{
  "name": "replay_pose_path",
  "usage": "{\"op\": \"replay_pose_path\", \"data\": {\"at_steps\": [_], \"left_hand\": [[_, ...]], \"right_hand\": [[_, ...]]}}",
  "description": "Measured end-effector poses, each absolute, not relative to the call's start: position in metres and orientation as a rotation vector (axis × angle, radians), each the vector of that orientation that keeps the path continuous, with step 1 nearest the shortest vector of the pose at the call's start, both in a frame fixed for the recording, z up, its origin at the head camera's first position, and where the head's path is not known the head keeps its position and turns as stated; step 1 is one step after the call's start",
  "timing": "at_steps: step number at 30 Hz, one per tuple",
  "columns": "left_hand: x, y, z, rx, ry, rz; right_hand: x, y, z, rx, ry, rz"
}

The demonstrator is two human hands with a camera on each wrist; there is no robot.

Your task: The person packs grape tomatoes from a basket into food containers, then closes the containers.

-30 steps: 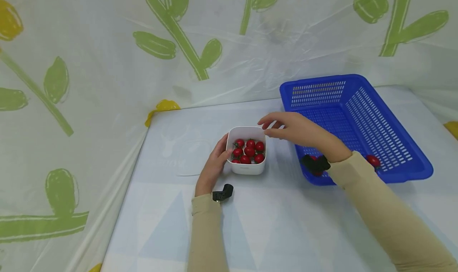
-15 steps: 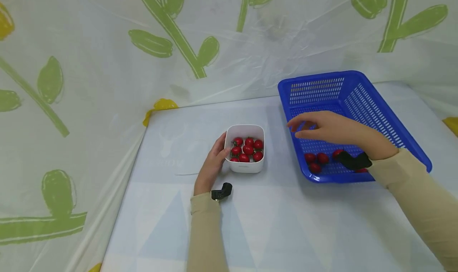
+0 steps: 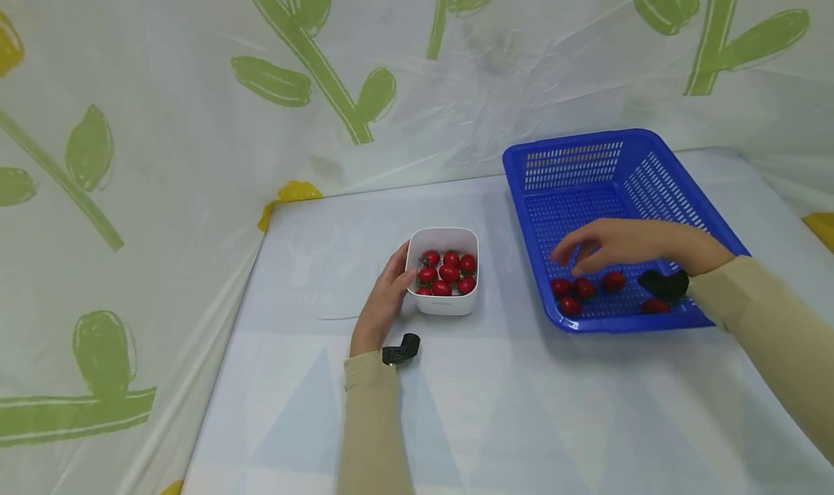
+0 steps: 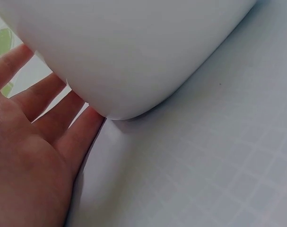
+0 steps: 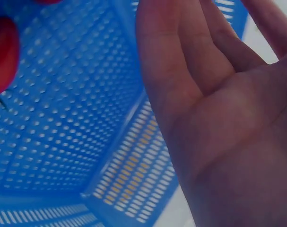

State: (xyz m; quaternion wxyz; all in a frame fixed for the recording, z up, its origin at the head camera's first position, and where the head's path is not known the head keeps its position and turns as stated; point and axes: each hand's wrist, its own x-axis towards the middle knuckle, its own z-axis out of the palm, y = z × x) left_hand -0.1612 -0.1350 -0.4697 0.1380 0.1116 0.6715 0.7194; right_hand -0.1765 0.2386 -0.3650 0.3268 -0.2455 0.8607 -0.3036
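Observation:
In the head view, a small white square container (image 3: 445, 305) with several cherry tomatoes (image 3: 449, 273) inside stands mid-table. My left hand (image 3: 383, 298) holds its left side, the thumb at the rim. The left wrist view shows the fingers (image 4: 41, 94) against the container's outer wall (image 4: 134, 52). On the right, my right hand (image 3: 612, 245) hovers over the blue basket (image 3: 563, 213), fingers loosely bent and holding nothing. Several loose cherry tomatoes (image 3: 584, 287) lie at the basket's near end, just below the fingertips. One tomato (image 5: 2, 56) shows at the left edge of the right wrist view.
A flat, clear lid-like piece (image 3: 348, 285) lies on the table left of the white container. Behind the table hangs a white sheet (image 3: 417, 140) printed with green leaves. The basket's raised rim (image 3: 529, 260) faces the container.
My right hand has moved from the white container's rim rightward, then down over the tomatoes in the basket. The left hand stays on the container.

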Motion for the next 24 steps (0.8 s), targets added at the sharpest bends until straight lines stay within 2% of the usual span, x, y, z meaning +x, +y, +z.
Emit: {"op": "replay_pose_path", "data": {"at_steps": [15,24], "left_hand": [[-0.161,-0.135,-0.469,0.303,1.944,2.071],[-0.161,-0.136,-0.468,0.283,1.957,2.055]], "right_hand": [[-0.194,0.233,-0.396,-0.537,2.170,-0.649],[-0.196,0.225,-0.400,-0.536,2.208,-0.483]]}}
